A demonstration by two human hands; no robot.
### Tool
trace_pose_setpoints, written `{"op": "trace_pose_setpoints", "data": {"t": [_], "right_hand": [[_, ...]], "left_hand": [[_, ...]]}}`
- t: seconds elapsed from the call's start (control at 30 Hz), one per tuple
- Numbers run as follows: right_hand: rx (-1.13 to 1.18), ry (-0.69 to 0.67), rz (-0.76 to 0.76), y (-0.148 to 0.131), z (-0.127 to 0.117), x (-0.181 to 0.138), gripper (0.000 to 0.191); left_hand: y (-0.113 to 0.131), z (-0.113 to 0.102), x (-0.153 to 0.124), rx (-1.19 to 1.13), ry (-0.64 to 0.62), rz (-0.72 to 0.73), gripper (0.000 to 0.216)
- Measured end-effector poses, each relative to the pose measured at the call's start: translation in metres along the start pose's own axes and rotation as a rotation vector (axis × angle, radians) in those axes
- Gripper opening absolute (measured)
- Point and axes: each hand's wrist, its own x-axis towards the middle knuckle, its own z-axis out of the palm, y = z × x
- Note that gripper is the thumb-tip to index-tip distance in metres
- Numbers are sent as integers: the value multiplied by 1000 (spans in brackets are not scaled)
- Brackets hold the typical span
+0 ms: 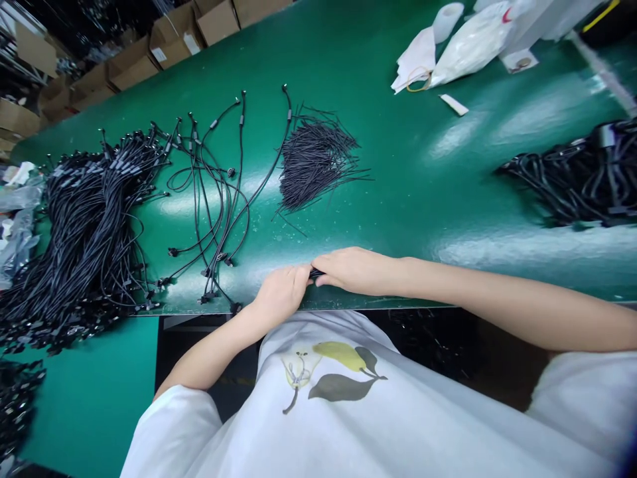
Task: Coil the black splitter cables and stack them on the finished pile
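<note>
My left hand and my right hand meet at the near edge of the green table. Both are closed in a pinch around a small black piece that shows only as a sliver between the fingertips. Just left of my left hand lie a few loose black cables with connectors. A fanned pile of short thin black ties lies farther back, beyond my hands.
A big heap of black cables covers the table's left side. Another black cable bundle sits at the right edge. White plastic bags and a tape roll lie far right. Cardboard boxes line the far side.
</note>
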Motion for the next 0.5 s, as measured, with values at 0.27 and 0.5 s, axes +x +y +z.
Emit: {"op": "trace_pose_setpoints", "data": {"t": [0.27, 0.5], "right_hand": [[-302, 242, -167, -8, 12, -4, 18], [-303, 225, -184, -4, 11, -6, 16]], "left_hand": [[-4, -23, 6, -452, -252, 3, 24], [-9, -11, 12, -822, -388, -121, 44]]}}
